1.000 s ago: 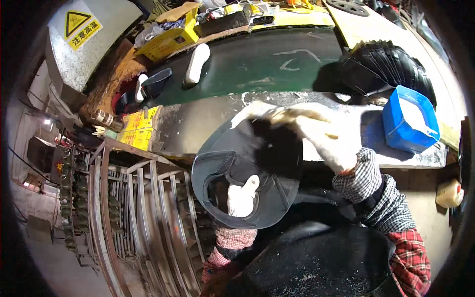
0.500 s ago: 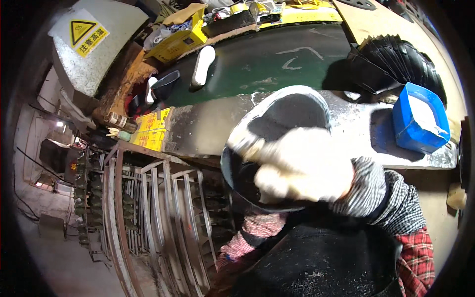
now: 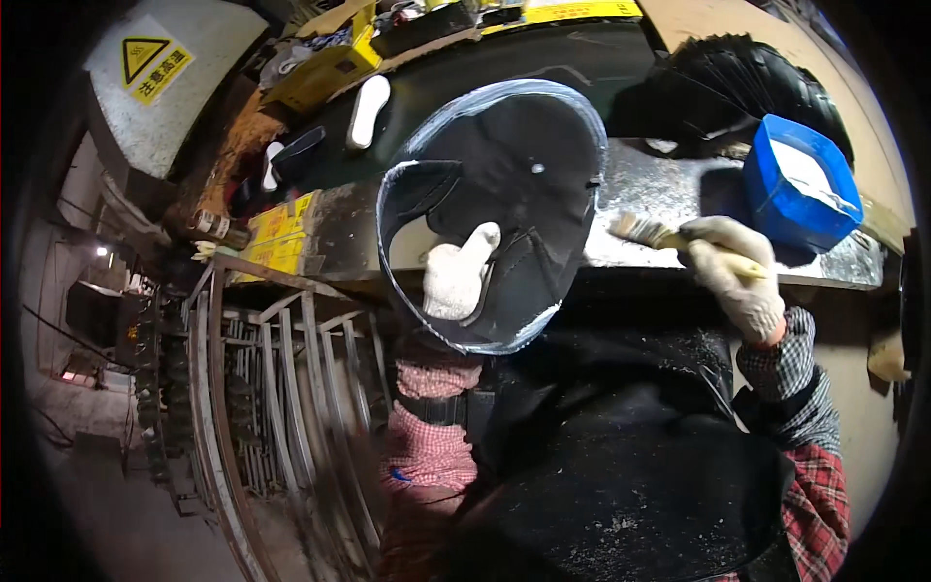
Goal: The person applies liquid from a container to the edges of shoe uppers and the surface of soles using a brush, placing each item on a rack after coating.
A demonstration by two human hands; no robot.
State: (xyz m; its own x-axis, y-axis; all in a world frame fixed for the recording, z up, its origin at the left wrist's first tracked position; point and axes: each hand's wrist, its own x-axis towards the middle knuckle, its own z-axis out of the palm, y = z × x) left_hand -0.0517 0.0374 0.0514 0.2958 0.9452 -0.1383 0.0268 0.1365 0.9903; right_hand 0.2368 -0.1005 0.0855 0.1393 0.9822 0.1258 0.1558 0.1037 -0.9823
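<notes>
My left hand (image 3: 458, 276), in a white glove, grips a black shoe upper (image 3: 514, 145) from its lower left, with the thumb lying over the inside. White paste coats the upper's edge, and the piece is spread open toward me above the bench edge. To its right, my right hand (image 3: 732, 272), also gloved, is closed round the handle of a flat paintbrush (image 3: 645, 231). The bristles point left, a little apart from the upper. Just beyond my right hand stands a blue tub (image 3: 795, 189) with white paste in it.
Black stacked pieces (image 3: 766, 92) lie behind the tub. A white sole-shaped piece (image 3: 369, 112) rests on the dark green belt (image 3: 485, 63). Metal racks (image 3: 281, 388) stand below left, under a yellow-covered bench end (image 3: 281, 238). A grey machine housing (image 3: 179, 87) bears a warning label.
My right hand has moved right with the brush, off the upper toward the tub. The upper has been raised and turned more open, so my left hand now shows.
</notes>
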